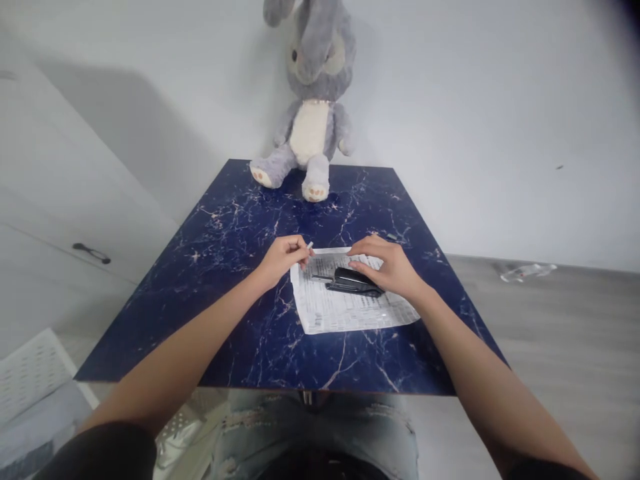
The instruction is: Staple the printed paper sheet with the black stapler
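Between the thumb and fingers of my left hand is a small whitish strip, too small to make out clearly. It is held above the far left corner of a printed paper sheet. A black stapler lies on the sheet, with a thin metal rail sticking out of its left end. My right hand is over the stapler's right end, thumb and fingers curved and apart. Whether it touches the stapler, I cannot tell.
The dark blue marbled table carries the sheet. At its far edge a grey plush rabbit sits against the wall. A white perforated basket stands on the floor at left. Clear plastic lies on the floor at right.
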### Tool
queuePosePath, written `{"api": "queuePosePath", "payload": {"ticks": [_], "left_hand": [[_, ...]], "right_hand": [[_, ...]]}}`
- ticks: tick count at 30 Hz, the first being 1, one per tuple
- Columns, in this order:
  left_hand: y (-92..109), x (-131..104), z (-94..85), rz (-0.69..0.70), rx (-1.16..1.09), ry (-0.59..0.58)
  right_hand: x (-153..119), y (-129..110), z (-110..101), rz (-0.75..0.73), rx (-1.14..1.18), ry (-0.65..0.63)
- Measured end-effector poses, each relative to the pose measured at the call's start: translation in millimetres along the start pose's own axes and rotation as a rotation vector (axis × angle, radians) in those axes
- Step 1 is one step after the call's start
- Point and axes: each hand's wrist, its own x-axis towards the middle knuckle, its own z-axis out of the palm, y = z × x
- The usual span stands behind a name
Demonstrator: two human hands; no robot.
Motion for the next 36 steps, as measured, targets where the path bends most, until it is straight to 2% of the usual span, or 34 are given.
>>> {"api": "queuePosePath", "payload": {"ticks": [2, 5, 7, 10, 16, 22, 28, 36], "left_hand": [[-1, -3, 5.0, -0.013, -0.007, -0.035], [-2, -6, 3.2, -0.035, 0.001, -0.058], [-3, -6, 1.7, -0.043, -0.014, -0.071], [-2, -7, 3.4, -0.023, -0.003, -0.082], [0, -9, 10.5, 0.045, 0.157, -0.122], [1, -12, 9.7, 0.087, 0.281, -0.139], [-4, -11, 7.9, 0.254, 0.495, -0.234], [-5, -9, 8.3, 0.239, 0.548, -0.317]], "right_hand": [[0, -2, 2, -0.015, 0.027, -0.117], [0, 1, 6, -0.003, 0.034, -0.308], [-1, 3, 10, 0.019, 0.018, -0.365], [-3, 5, 16, 0.034, 0.013, -0.382], [-5, 3, 18, 0.054, -0.039, -0.421], [-7, 3, 19, 0.07, -0.039, -0.416], [-5, 2, 17, 0.077, -0.031, -0.419], [-5, 0, 15, 0.082, -0.033, -0.446]]}}
